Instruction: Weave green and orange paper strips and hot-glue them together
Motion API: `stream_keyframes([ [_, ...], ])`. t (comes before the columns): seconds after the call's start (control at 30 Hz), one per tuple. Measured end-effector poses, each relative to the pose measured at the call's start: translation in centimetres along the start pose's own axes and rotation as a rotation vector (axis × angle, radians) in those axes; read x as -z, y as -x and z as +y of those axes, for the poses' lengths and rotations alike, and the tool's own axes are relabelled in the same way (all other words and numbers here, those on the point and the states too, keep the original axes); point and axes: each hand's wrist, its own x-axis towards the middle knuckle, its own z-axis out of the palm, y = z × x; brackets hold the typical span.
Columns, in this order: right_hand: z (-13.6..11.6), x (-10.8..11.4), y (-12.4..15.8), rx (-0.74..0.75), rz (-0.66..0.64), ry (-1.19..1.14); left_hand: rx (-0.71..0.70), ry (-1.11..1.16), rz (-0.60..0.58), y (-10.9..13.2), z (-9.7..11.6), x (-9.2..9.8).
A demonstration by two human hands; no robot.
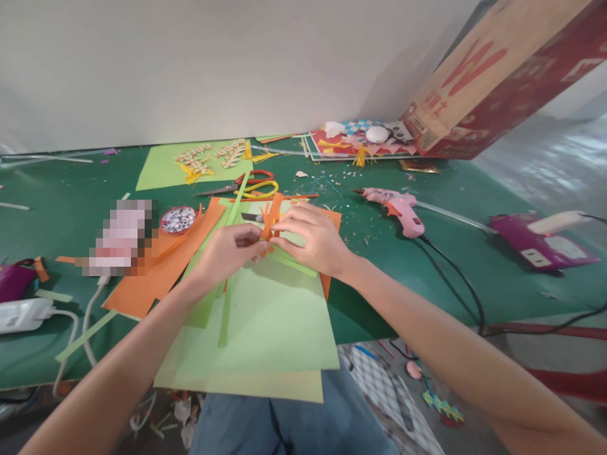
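Between my two hands is a small piece made of folded orange paper strips (272, 215), with strip ends sticking up. My left hand (236, 243) pinches it from the left with thumb and fingertips. From the right, my right hand (313, 235) grips it, fingers bent over the strips. Pale green paper sheets (275, 322) lie under both hands and hang over the table's front edge. Narrow green strips (226, 313) rest on the sheets. A dark-tipped cutter blade (251, 217) shows just behind the orange piece, its rest hidden by my hands.
Scissors (258, 184) with red and yellow handles lie behind my hands. A pink glue gun (398, 208) with its cord is on the right. Left are orange paper (142, 294), a round tin of small bits (177, 220) and a charging phone (124, 237). A paper bag (455, 82) leans at the back right.
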Motion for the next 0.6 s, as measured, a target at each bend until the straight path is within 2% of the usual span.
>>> stream_keyframes([
  [0.3, -0.13, -0.57, 0.2, 0.08, 0.034, 0.05, -0.002, -0.043, -0.05, 0.25, -0.19, -0.01],
  [0.6, 0.15, -0.62, 0.16, 0.063, 0.039, -0.091, 0.054, -0.056, -0.066, 0.08, 0.17, -0.04],
])
